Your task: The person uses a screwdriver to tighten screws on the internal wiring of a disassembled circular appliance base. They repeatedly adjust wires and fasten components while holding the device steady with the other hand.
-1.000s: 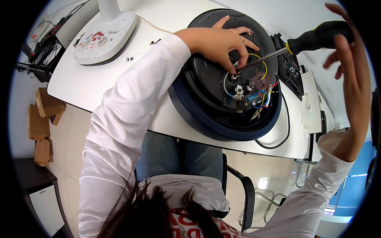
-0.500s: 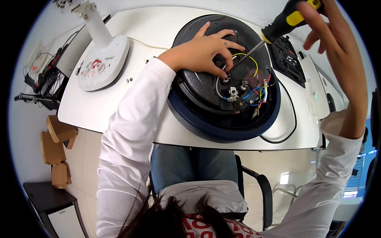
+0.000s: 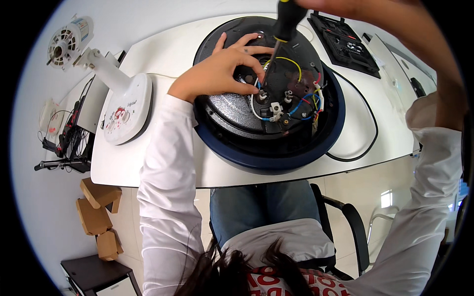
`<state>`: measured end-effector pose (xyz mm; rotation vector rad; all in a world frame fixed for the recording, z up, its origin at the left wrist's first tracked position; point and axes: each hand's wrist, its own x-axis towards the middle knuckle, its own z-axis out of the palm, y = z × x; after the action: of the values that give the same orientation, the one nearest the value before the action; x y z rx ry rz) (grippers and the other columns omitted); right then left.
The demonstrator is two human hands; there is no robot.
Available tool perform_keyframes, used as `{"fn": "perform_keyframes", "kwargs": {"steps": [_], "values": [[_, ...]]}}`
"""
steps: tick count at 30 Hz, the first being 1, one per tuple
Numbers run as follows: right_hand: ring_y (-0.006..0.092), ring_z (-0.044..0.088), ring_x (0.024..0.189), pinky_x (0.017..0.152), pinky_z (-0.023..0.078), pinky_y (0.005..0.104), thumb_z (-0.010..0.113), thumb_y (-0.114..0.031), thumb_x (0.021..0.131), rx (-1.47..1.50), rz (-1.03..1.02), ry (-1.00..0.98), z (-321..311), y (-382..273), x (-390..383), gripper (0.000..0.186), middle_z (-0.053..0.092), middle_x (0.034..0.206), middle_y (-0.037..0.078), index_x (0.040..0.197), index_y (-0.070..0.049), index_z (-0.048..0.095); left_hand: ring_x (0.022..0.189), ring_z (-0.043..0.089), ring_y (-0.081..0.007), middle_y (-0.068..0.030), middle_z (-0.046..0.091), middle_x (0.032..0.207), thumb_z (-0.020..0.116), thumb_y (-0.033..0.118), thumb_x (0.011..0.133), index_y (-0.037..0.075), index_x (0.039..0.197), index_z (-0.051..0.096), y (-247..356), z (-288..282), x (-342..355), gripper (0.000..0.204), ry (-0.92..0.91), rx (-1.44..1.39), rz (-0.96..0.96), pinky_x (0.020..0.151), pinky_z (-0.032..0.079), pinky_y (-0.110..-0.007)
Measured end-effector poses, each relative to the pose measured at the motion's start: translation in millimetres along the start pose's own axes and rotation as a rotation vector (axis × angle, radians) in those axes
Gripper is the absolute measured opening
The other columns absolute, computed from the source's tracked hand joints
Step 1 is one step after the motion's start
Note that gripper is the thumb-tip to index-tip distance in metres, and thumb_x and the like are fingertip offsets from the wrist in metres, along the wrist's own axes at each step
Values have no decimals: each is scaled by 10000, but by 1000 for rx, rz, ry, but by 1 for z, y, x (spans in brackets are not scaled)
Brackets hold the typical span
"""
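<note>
Black-handled screwdriver [image 3: 286, 27], held in the right hand's [image 3: 355, 7] grip, slants steeply down-left to a small terminal [image 3: 262, 94] on the round appliance [image 3: 224, 111] on the desk [image 3: 123, 164]. The left hand [image 3: 222, 71] is nearer the tip, thumb and forefinger narrowed beside it; whether they pinch anything cannot be told. The handle's top is cut off.

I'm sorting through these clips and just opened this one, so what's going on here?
A person works with both hands at a round black appliance on a white table. The right hand grips a screwdriver, its shaft slanting down to the exposed fittings. The left hand rests on the appliance, thumb and forefinger close to the screwdriver's tip; whether they pinch anything is unclear. An open tool case lies beyond.
</note>
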<state>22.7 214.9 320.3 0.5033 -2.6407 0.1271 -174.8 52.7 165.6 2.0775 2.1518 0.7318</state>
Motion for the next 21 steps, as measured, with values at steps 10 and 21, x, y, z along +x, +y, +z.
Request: {"fn": "perform_keyframes", "kwargs": {"steps": [10, 21], "values": [[200, 617, 922, 767, 515, 300, 577, -218, 895, 44, -18, 33, 4, -10, 0, 471, 560, 1066, 149, 1317, -58, 440, 1400, 216, -277, -19, 468, 1397, 735, 160, 659, 172, 758, 724, -4, -1, 8, 101, -21, 7, 61, 1113, -60, -518], [195, 611, 911, 774, 511, 294, 599, -195, 875, 75, -53, 48, 12, -15, 4, 457, 571, 1022, 138, 1285, -43, 467, 1400, 214, -275, -24, 466, 1398, 747, 163, 644, 176, 743, 724, -5, 2, 8, 103, -6, 18, 74, 1124, -44, -501]]}}
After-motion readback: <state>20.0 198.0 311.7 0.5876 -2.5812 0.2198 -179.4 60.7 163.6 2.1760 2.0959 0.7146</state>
